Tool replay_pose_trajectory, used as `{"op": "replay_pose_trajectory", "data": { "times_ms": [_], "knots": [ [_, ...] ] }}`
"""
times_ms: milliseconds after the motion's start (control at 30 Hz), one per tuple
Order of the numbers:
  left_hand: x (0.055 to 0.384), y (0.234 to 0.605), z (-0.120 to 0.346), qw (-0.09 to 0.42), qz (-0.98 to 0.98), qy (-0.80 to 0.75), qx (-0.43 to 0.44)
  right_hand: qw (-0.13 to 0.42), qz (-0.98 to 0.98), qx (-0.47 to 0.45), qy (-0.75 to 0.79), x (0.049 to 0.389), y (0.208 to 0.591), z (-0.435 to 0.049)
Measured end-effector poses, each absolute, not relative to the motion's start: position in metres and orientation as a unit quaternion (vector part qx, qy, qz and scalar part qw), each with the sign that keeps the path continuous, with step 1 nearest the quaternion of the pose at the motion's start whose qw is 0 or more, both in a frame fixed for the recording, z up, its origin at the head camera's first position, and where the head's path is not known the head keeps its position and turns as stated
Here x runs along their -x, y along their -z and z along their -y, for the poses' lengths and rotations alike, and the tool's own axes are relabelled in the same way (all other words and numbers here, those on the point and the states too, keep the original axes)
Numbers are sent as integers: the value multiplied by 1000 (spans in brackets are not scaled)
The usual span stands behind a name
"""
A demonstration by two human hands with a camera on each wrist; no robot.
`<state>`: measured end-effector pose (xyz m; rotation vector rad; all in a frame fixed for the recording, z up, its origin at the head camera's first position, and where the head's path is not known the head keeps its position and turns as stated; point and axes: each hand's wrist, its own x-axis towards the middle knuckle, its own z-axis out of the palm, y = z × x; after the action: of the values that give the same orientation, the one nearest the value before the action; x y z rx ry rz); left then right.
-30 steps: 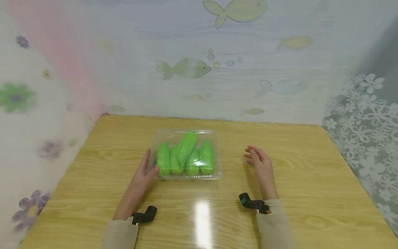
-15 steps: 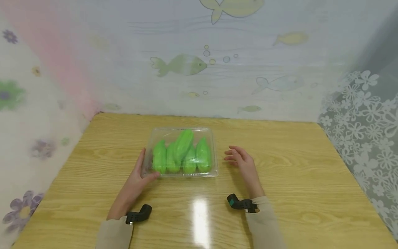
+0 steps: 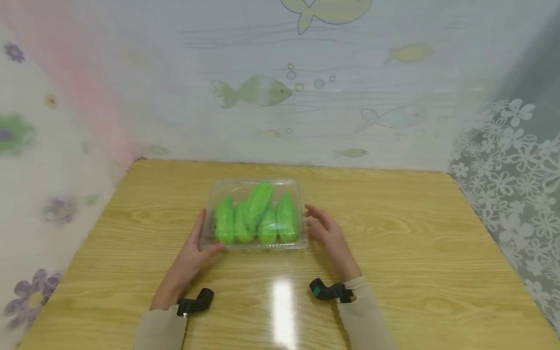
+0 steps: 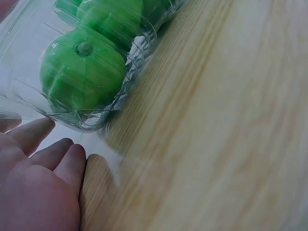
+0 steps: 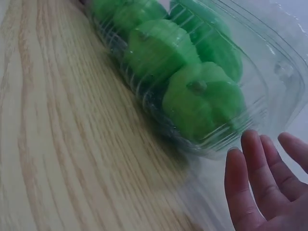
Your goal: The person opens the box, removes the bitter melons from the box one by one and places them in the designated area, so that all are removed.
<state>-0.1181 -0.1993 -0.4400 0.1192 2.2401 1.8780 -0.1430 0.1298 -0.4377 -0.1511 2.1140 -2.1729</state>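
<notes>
A clear plastic clamshell box [image 3: 210,197] sits on the table, its lid down. Inside lie several bright green, ribbed, tapering fruit or vegetable shapes [image 3: 287,218] with a short stem at one end, one slanting on top of the others. My left hand [image 3: 189,257] is at the box's front left corner, thumb along the front edge and fingers up the left side. In the left wrist view its fingers [image 4: 36,134] lie loosely extended by the box end. On the other side, my right hand [image 3: 330,238] has spread, lightly bent fingertips right at the box's right wall.
The wooden table [image 3: 415,243] runs back to a wall [image 3: 323,121] with printed fish. A flower-patterned wall [image 3: 57,170] borders the left, and a white floral curtain [image 3: 516,155] hangs on the right. Black wrist cameras [image 3: 195,302] sit on both forearms.
My right hand has moved left across the table up to the box's right side. My left hand stays at the box's left, its thumb now along the front edge.
</notes>
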Motion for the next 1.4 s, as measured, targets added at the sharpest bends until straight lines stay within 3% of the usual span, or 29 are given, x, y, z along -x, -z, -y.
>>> {"op": "replay_pose_trajectory", "data": {
  "times_ms": [333, 933, 1400],
  "knots": [
    [118, 440, 200, 104, -768, -631, -41, 74, -699, 68, 708, 142, 440, -129],
    [129, 446, 204, 105, -750, -653, -27, 158, -696, 110, 692, 142, 425, -120],
    [143, 446, 209, 106, -761, -640, -20, 145, -721, 96, 670, 147, 414, -111]
  ]
}}
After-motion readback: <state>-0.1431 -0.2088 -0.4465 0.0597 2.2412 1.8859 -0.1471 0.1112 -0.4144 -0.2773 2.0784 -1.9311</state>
